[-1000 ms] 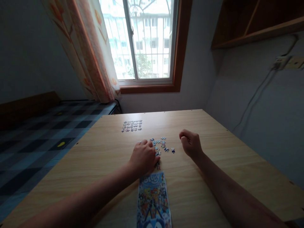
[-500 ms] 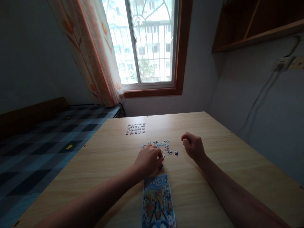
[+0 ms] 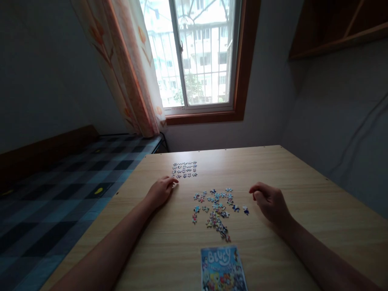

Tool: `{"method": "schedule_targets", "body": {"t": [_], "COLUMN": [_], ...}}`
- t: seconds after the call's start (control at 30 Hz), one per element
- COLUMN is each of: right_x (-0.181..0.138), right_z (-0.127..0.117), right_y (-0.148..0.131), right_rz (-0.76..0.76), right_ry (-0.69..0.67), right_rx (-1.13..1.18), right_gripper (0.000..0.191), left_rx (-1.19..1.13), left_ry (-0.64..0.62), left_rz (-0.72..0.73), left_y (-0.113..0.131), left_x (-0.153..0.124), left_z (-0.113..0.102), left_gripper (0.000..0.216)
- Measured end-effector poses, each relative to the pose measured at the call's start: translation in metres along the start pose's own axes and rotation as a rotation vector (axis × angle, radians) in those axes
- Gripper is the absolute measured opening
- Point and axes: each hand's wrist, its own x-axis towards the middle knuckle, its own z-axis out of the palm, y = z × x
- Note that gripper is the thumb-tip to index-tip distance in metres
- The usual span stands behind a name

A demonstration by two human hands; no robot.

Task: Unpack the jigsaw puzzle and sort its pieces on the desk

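Note:
My left hand (image 3: pixel 162 191) is low over the table, its fingers drawn together just below the near left corner of a block of jigsaw pieces (image 3: pixel 185 169) laid out in neat rows. What its fingertips hold, if anything, is too small to make out. On the right, my right hand (image 3: pixel 269 201) is curled into a loose fist with no piece showing in it. Between the hands lies a scattered heap of jigsaw pieces (image 3: pixel 216 218), some overlapping. A dark blue and white piece (image 3: pixel 245 210) lies apart, closest to the right hand.
At the near side of the wooden table (image 3: pixel 169 250) lies a colourful "Bluey" picture sheet or box (image 3: pixel 223 268). A bed with a checked cover (image 3: pixel 75 190) stands along the left. Behind the table are a window (image 3: pixel 206 60) and a curtain (image 3: pixel 124 68).
My left hand has moved from the loose pile forward and left to the rows, uncovering the pile. My right hand stays curled in place. The view has shifted slightly.

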Motion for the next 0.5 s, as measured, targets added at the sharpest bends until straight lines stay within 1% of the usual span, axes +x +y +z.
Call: {"method": "schedule_targets", "body": {"t": [0.07, 0.17, 0.33, 0.4, 0.5], "right_x": [-0.002, -0.004, -0.006, -0.007, -0.01], "right_z": [0.001, 0.001, -0.005, -0.007, -0.006], "right_y": [-0.002, -0.007, -0.011, -0.012, -0.013], "right_rz": [-0.022, -0.046, -0.051, -0.06, -0.05], "right_ry": [-0.031, -0.061, -0.046, -0.055, -0.066], "right_rx": [0.001, -0.005, -0.018, -0.017, -0.014], "right_gripper": [0.021, 0.021, 0.021, 0.02, 0.021], "left_rx": [-0.004, 0.03, 0.14, 0.162, 0.194], "left_ry": [-0.043, -0.016, 0.077, 0.092, 0.084], "left_rz": [0.053, 0.062, -0.004, -0.049, -0.104], "left_y": [-0.007, -0.005, 0.009, 0.012, 0.015], "left_x": [-0.004, -0.007, -0.011, -0.013, -0.014], "left_z": [0.007, 0.006, -0.003, -0.005, -0.008], "left_gripper": [0.034, 0.038, 0.041, 0.037, 0.025]}}
